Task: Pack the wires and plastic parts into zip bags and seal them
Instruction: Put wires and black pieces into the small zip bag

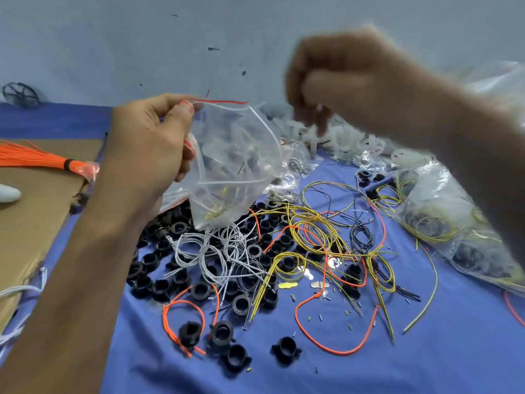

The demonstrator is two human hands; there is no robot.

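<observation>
Head view: left hand (pixel 147 143) holds zip bag (pixel 235 172), unsealed.
Right hand (pixel 341 81): blurry, can't tell about fingers.
To do: wires (pixel 312 231), black rings (pixel 241 304) loose.

I get soft, even light with faint shadows; the right hand (pixel 338 81) smears with motion blur, frame edges bow.

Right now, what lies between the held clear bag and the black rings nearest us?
Head view: below the zip bag, tangled white wires over a heap of black rings, then an orange wire loop.
</observation>
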